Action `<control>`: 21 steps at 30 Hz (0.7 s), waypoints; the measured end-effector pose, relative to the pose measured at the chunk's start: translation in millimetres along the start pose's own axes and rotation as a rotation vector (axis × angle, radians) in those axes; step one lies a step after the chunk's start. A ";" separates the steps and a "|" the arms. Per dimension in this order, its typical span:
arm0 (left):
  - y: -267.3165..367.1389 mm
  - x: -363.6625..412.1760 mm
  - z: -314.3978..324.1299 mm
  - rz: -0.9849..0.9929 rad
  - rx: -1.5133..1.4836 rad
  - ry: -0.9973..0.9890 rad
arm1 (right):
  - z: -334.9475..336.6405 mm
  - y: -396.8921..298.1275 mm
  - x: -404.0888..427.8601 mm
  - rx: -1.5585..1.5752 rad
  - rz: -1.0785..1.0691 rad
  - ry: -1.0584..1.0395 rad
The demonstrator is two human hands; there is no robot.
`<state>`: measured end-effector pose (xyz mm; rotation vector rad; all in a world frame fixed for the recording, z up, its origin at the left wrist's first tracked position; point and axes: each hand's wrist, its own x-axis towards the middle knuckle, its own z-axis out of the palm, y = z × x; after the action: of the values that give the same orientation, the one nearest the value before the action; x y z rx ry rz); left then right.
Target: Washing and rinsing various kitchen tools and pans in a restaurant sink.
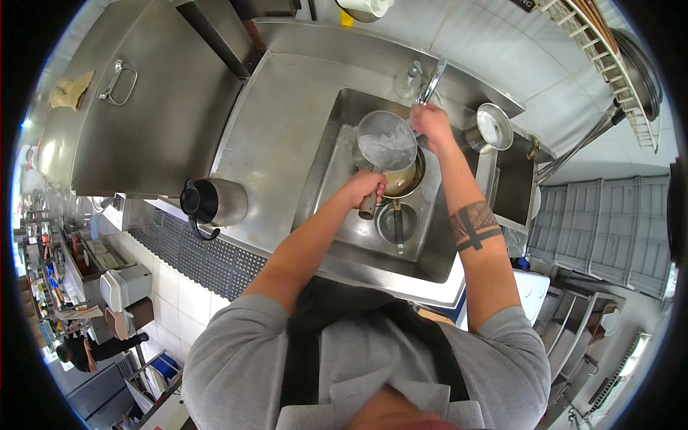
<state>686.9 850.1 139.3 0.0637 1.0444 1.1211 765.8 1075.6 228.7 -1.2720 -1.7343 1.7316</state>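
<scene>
My left hand [366,188] is closed around the brown handle [367,208] of a saucepan [387,140] held over the sink [317,201]. Clear, rippling water fills the saucepan. My right hand [432,128] grips the lower end of the chrome faucet [432,80], beside the saucepan's rim. Partly hidden below the saucepan is a frying pan [400,184] with a stained inside; its dark handle [398,228] points toward me. Under that handle a smaller metal pan [385,223] rests on the sink floor.
A glass pump bottle [407,83] stands behind the sink. To the right is a steel pot [490,129] beside a second basin [515,185]. A steel pitcher [228,201] with a black handle sits on the left counter. A wire rack [602,59] hangs upper right. Another person [88,349] is farther off, lower left.
</scene>
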 end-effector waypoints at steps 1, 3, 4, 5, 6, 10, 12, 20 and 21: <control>3.6 -4.7 7.3 -0.024 0.345 0.077 | -2.2 1.7 -5.6 -0.001 -0.004 0.005; 19.5 -24.5 34.0 -0.043 1.042 0.206 | -8.7 9.8 -23.0 0.138 0.084 -0.107; 15.2 -31.1 29.2 -0.034 1.044 0.220 | -5.7 8.8 -26.1 0.141 0.072 -0.117; 7.3 -36.5 20.3 0.155 1.355 0.303 | -2.6 11.4 -26.2 0.164 0.074 -0.145; 0.6 -41.4 10.8 0.349 1.661 0.391 | 1.7 14.0 -25.5 0.188 0.076 -0.177; -3.3 -73.4 -0.2 0.310 1.729 0.558 | -18.3 24.1 6.0 0.095 -0.058 0.045; -7.5 -92.7 9.8 0.323 1.733 0.561 | -62.5 57.2 54.1 0.054 -0.070 0.179; -78.0 -153.7 -38.7 0.421 1.587 0.750 | -79.2 71.1 158.1 -0.520 0.084 0.099; -83.4 -163.7 -40.8 0.462 1.584 0.759 | -68.8 58.0 152.4 -0.136 0.290 0.012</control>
<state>710.2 667.8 180.0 1.2552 2.4802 0.4018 759.8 1226.9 137.1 -1.6602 -1.7565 1.7768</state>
